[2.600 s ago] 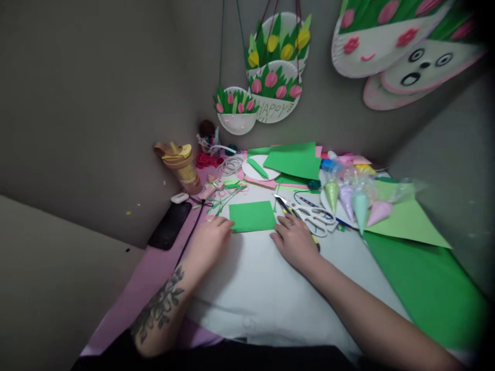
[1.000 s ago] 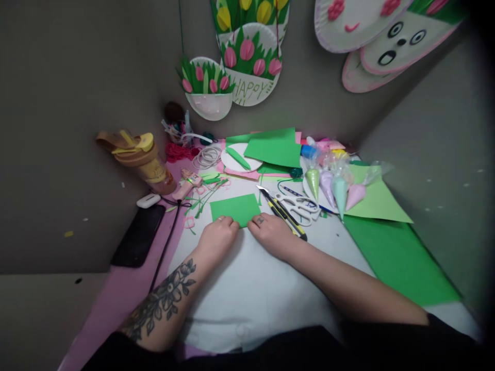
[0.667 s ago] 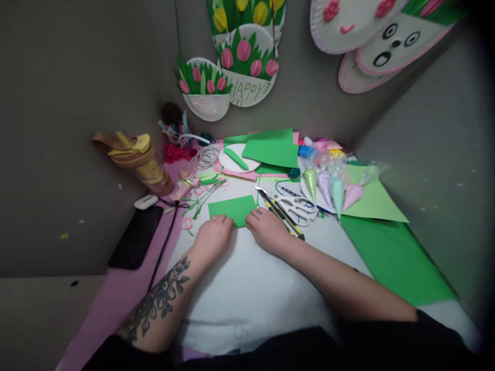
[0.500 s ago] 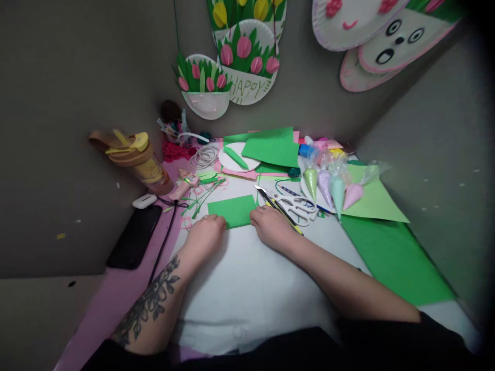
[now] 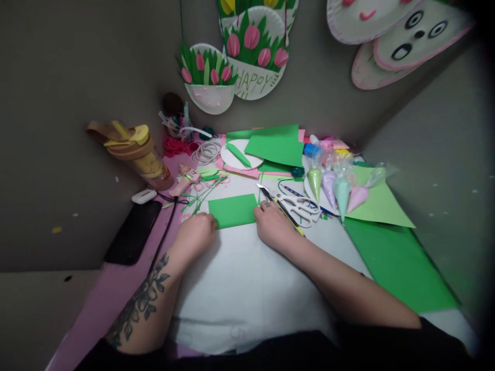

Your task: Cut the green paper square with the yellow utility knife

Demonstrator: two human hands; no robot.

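A small green paper rectangle (image 5: 232, 210) lies flat on the white work surface (image 5: 247, 288). My left hand (image 5: 195, 234) rests at its near left corner, with the fingers curled and pressing on the edge. At the near right corner my right hand (image 5: 273, 226) presses down in the same way, fingers bent. A yellow and black utility knife (image 5: 280, 205) lies just right of my right hand, and white scissors (image 5: 303, 207) lie beyond it.
Several pastel cone bags (image 5: 336, 188) sit on a plate at the right. A large green sheet (image 5: 394, 263) covers the right side. At the left stand a tan bottle (image 5: 143, 157), a black phone (image 5: 133, 237) and a cable. Paper-plate flower crafts (image 5: 251, 56) hang on the wall.
My hands met at the middle of the paper's near edge, then slid apart to its two near corners. The camera has shifted slightly; the paper stays in place.
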